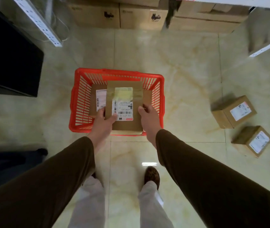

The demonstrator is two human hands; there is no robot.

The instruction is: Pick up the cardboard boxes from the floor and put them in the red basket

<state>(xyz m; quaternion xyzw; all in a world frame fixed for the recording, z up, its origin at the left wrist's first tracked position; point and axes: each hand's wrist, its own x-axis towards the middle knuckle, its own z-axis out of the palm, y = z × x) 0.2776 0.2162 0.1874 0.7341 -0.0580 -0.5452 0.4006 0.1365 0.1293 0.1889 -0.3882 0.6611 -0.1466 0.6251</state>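
Note:
A red basket (80, 99) stands on the tiled floor in front of my feet. Above its opening I hold a flat cardboard box (125, 89) with a white shipping label. My left hand (103, 120) grips the box's near left side and my right hand (149, 118) grips its near right side. Under it, inside the basket, lies another labelled cardboard box (98, 97), partly hidden. Two small cardboard boxes sit on the floor at the right, one (234, 111) farther and one (252, 141) nearer.
Large stacked cartons (119, 14) line the far wall under a shelf. A metal shelf upright (37, 20) slants at the upper left beside a black cabinet (11, 63). Another shelf rail (269, 46) crosses the upper right. My shoe (152, 176) is below the basket.

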